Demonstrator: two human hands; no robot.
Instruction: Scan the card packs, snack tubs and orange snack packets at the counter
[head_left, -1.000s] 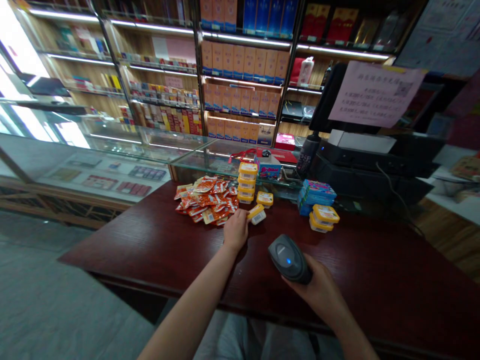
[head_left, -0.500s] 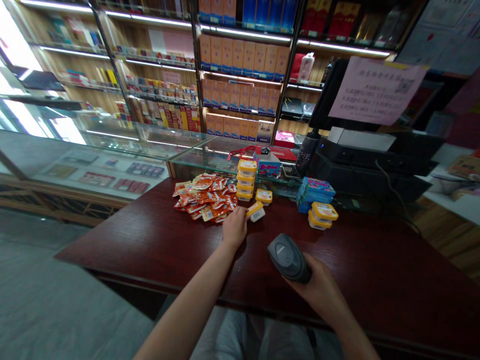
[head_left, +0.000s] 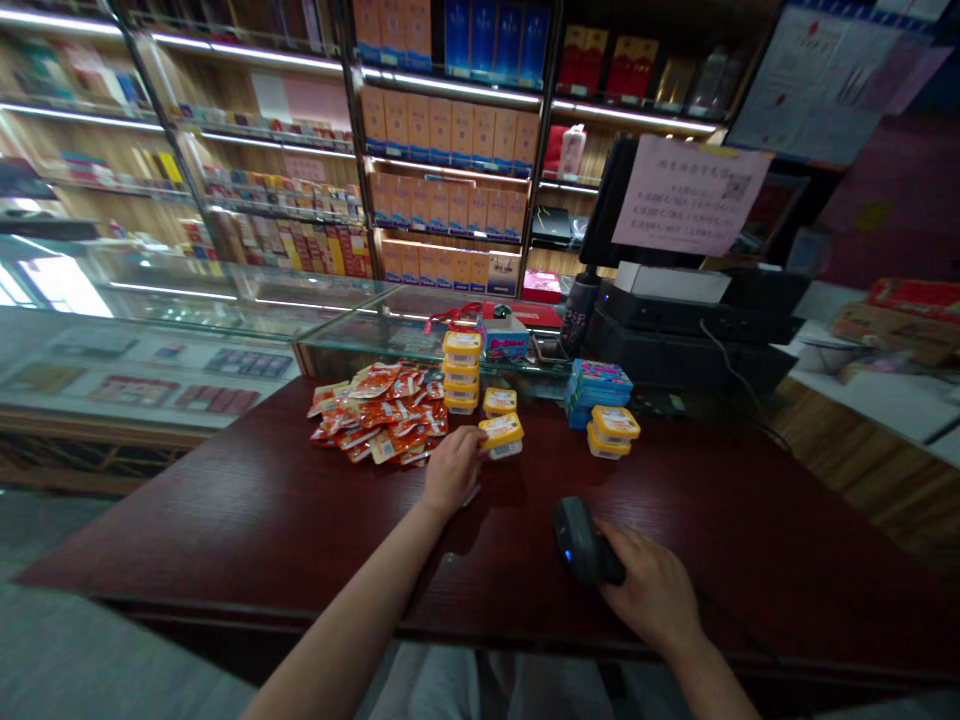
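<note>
My left hand [head_left: 454, 470] grips the left end of a small clear tub with a yellow lid [head_left: 501, 434], held just above the counter and nearly level. Right behind it sits another yellow-lidded tub [head_left: 499, 402], and a stack of such tubs [head_left: 461, 372] rises to its left. Orange snack packets [head_left: 382, 412] lie heaped beside my left hand. In my right hand [head_left: 656, 585] is a dark barcode scanner [head_left: 576, 540], a blue light glowing on it, low over the counter's front part. Two more yellow-lidded tubs [head_left: 613, 430] stand stacked farther right.
The dark red wooden counter [head_left: 300, 530] carries everything. Blue boxes [head_left: 596, 392] are piled near the right tubs. A monitor with a pink notice [head_left: 690, 195] stands at the back right, a glass display case [head_left: 150, 370] at the left, stocked shelves [head_left: 450, 210] behind.
The tub in my left hand has turned from tilted, label facing me, to nearly level. The scanner has swung and lowered toward the counter, and its blue light now shows. My view has shifted right.
</note>
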